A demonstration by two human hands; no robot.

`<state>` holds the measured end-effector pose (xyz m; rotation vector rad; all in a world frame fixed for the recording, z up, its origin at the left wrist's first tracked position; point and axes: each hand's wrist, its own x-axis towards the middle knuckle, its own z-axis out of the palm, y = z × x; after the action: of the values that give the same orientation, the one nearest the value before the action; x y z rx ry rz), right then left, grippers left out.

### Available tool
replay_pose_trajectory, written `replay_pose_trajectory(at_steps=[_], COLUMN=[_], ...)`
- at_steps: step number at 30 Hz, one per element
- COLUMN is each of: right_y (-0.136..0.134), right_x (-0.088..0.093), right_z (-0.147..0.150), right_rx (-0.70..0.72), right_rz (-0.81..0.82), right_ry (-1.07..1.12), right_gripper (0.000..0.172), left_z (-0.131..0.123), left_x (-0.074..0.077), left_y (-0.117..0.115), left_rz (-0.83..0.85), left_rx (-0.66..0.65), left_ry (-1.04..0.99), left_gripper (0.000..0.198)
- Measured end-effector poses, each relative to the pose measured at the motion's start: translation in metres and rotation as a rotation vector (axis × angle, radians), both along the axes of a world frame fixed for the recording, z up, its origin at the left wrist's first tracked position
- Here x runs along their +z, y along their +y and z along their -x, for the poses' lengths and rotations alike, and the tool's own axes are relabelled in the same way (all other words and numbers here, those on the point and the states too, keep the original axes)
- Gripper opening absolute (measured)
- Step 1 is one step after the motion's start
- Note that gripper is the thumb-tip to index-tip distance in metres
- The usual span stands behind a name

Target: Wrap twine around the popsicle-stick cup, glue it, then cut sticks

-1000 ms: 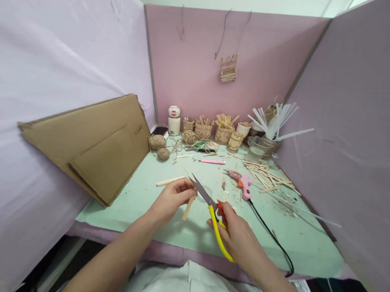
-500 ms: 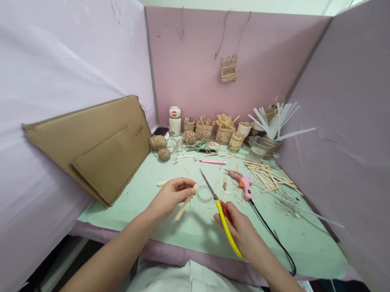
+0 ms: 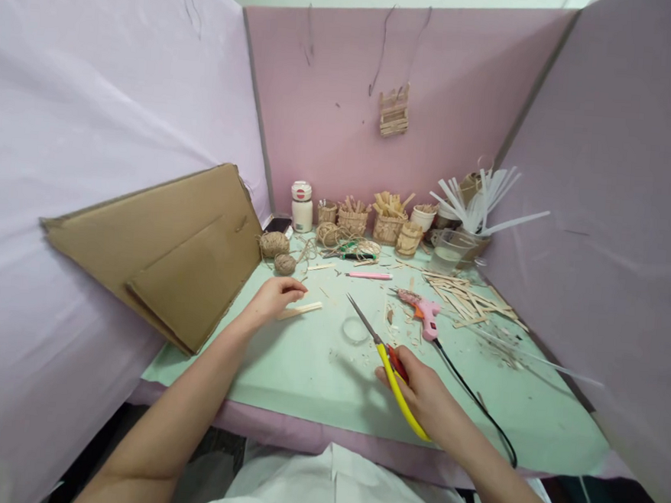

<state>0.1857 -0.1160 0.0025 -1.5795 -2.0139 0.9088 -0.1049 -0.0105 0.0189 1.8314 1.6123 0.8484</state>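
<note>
My right hand (image 3: pixel 414 391) grips scissors (image 3: pixel 397 394) with long yellow and red handles. Their narrow blades look closed and point forward and left, over the green table. To the left, my left hand (image 3: pixel 275 299) hovers above pale wooden strips (image 3: pixel 302 310) on the tabletop. Its fingers are loosely bent and no object shows between them. A clear round ring or lid (image 3: pixel 355 330) lies between the hands. Small wood chips are scattered around it.
A pink glue gun (image 3: pixel 426 313) with a black cord lies at the right, by a pile of wooden strips (image 3: pixel 464 299). A pink pen-like tool (image 3: pixel 369 275), twine balls (image 3: pixel 274 243) and stick-filled cups (image 3: pixel 352 220) stand farther back. Cardboard (image 3: pixel 197 265) leans at the left.
My left hand has moved left and forward; the wooden strip it held is out of its fingers, and strips lie just below it. My right hand still holds the scissors, nearly unmoved.
</note>
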Motion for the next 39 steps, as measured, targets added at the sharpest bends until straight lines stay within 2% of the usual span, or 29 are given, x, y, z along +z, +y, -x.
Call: replay_pose_trajectory(at_steps=[3,6,9,17,23,30,39], right_y=[0.0,-0.002,-0.003,-0.003,-0.003,-0.007,-0.009], right_x=[0.001,0.0,-0.002,-0.009,-0.014,-0.016,-0.018], right_z=[0.003,0.005,0.006,0.007,0.008,0.009,0.013], right_rx=[0.014,0.033,0.038,0.051,0.07,0.079,0.108], right_rz=[0.015,0.01,0.016,0.018,0.022,0.021,0.02], right_ry=[-0.024,-0.039,-0.035,-0.034,-0.027,-0.101,-0.149], right_gripper=[0.03,0.03,0.03,0.03,0.029,0.025,0.021], left_z=[-0.005,-0.014,-0.019,-0.022,-0.015,-0.001,-0.006], left_x=[-0.014,-0.021,-0.024,-0.033,-0.031,-0.023,-0.023], left_y=[0.013,0.022,0.027,0.026,0.027,0.017,0.011], left_rz=[-0.023,-0.043,-0.045,-0.029,-0.012,0.06,0.021], left_rx=[-0.048,-0.091,-0.13,-0.102,-0.088,-0.22,-0.173], left_ry=[0.176,0.27,0.301,0.325,0.33,0.4,0.569], left_gripper=[0.026,0.027,0.028,0.027,0.028,0.032,0.025])
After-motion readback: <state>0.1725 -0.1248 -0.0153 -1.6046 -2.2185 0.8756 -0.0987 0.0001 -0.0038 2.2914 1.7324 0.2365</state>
